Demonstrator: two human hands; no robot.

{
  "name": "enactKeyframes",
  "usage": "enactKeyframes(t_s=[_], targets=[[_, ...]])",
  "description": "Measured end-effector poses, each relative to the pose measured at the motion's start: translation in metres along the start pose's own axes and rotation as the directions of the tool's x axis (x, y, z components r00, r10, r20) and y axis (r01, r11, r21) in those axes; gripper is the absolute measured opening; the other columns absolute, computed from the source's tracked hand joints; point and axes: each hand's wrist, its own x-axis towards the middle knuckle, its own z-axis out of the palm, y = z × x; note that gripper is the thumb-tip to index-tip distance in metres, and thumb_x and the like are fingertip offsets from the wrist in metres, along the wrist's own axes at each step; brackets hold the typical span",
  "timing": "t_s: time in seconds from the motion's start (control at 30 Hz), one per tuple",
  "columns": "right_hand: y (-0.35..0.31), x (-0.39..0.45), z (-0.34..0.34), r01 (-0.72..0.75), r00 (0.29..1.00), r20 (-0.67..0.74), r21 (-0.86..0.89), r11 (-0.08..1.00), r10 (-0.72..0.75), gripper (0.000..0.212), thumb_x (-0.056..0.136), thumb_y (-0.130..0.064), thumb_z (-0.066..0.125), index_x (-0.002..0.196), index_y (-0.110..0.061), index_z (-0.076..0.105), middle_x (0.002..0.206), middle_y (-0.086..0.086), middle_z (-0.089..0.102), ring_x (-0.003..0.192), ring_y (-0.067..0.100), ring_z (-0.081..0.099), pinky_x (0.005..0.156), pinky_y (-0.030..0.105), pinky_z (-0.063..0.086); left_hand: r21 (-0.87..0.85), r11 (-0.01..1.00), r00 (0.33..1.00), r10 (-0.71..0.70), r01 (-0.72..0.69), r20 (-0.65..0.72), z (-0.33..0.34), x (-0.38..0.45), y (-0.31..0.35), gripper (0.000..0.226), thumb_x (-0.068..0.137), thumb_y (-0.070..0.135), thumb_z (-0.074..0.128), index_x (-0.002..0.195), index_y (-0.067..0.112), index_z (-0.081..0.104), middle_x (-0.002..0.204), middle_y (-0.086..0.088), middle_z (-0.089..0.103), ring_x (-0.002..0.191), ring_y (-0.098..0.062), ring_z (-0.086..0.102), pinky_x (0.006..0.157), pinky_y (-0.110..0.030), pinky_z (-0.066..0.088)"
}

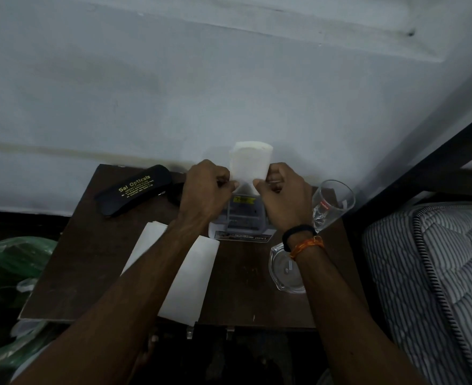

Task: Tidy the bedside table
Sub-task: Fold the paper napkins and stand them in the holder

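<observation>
Head view, nearest first: two bare forearms reach forward from the bottom edge over a dark brown wooden bedside table [90, 273]. A flat white sheet of paper [190, 282] lies on the near half of the table, partly under the left forearm, its near end hanging past the table's front edge. To the right of it, just beside the right wrist, sits a clear square glass ashtray [284, 270]. The right wrist carries a black band [298, 232] and an orange thread bracelet [307, 245].

Mid-table, below both hands, stands a clear plastic box with a printed label [243, 220]; its contents cannot be made out. The left hand [204, 190] and the right hand [284, 195] are raised above this box. Each has its fingers curled in and pinched shut on a lower corner of a folded white paper [250, 162], which is held upright between them, clear of the table, against the wall.

At the far left of the table lies a black spectacle case with gold lettering [134, 190], set at an angle. At the far right corner stands a clear drinking glass with a red mark [332, 204], tilted in this wide view. Behind the table is a pale grey painted wall [173, 79]. A striped grey mattress [437, 273] in a dark frame is at the right; green plastic bags [10, 262] lie at the left.
</observation>
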Motion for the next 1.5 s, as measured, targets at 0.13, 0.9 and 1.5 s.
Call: enactKeyframes(t_s=[0.13,0.9,1.5], targets=[[-0.004,0.000,0.000,0.048,0.994,-0.095,0.029,0.998,-0.045,0.014,0.085,-0.024,0.072,0.097,-0.018,0.068,0.090,-0.007,0.070,0.070,-0.002,0.057,0.068,0.018,0.051,-0.032,0.999,0.999,-0.026,0.024,-0.044,-0.003,0.000,0.005,0.029,0.081,0.034,0.074,0.074,0.007,0.066,0.074,-0.005,0.068,0.072,-0.018,0.061,0.069,-0.032,0.050],[0.000,0.000,0.001,0.015,0.999,-0.047,-0.029,0.999,-0.017,0.013,0.083,-0.019,0.073,0.093,-0.015,0.067,0.080,-0.007,0.062,0.077,0.011,0.061,0.069,0.025,0.053,-0.141,0.990,1.000,0.003,-0.005,-0.018,-0.002,0.000,0.004,0.024,0.082,0.027,0.074,0.100,0.011,0.069,0.093,-0.003,0.073,0.082,-0.017,0.068,0.080,-0.038,0.058],[-0.008,-0.010,0.000,0.089,0.972,-0.217,-0.025,0.996,-0.092,0.037,0.068,-0.002,0.059,0.104,-0.013,0.058,0.098,0.003,0.058,0.066,0.005,0.052,0.059,0.022,0.042,-0.183,0.980,0.992,-0.093,0.075,-0.089,-0.024,-0.004,0.000,0.021,0.081,0.014,0.073,0.098,0.011,0.060,0.085,-0.001,0.061,0.070,-0.006,0.055,0.063,-0.016,0.047]])
